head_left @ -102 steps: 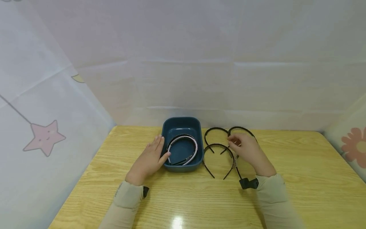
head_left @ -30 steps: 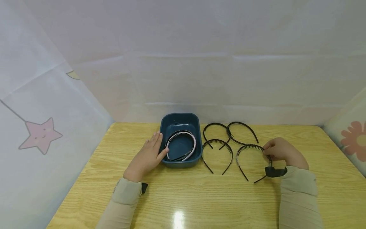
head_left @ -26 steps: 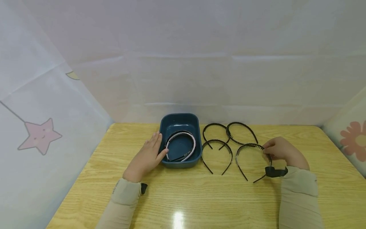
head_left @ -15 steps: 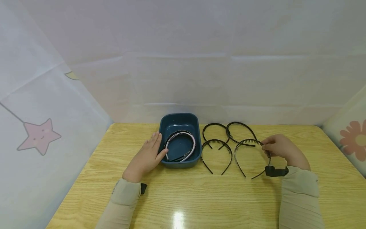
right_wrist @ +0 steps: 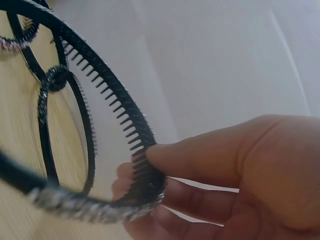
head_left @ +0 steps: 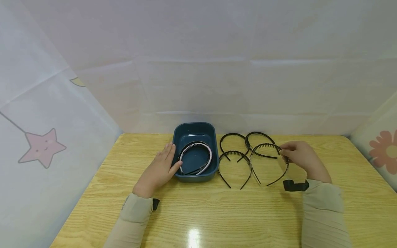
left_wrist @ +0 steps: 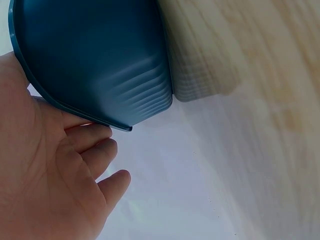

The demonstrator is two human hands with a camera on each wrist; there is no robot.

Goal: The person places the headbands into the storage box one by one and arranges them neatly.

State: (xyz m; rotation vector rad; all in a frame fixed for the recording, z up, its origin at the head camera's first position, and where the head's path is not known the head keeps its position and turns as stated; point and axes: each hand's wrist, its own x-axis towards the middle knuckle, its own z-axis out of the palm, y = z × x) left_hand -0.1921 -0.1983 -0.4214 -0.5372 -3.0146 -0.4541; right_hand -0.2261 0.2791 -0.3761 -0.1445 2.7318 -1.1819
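Headband (right_wrist: 105, 75), long axis and tips nearward, pinched in right fingers (head_left: 287, 152); left fingers (head_left: 166, 152) straight against tub (head_left: 198, 178)

My left sleeve (head_left: 128, 222) and right sleeve (head_left: 324, 215) are long, beige, creased, left cuff (head_left: 138, 207) with a small dark marking (head_left: 125, 202) too tiny to read, black angular block (head_left: 295, 186) jutting at my right wrist, black stub (head_left: 155, 204) showing at my left, fingers (right_wrist: 192, 156) bare.
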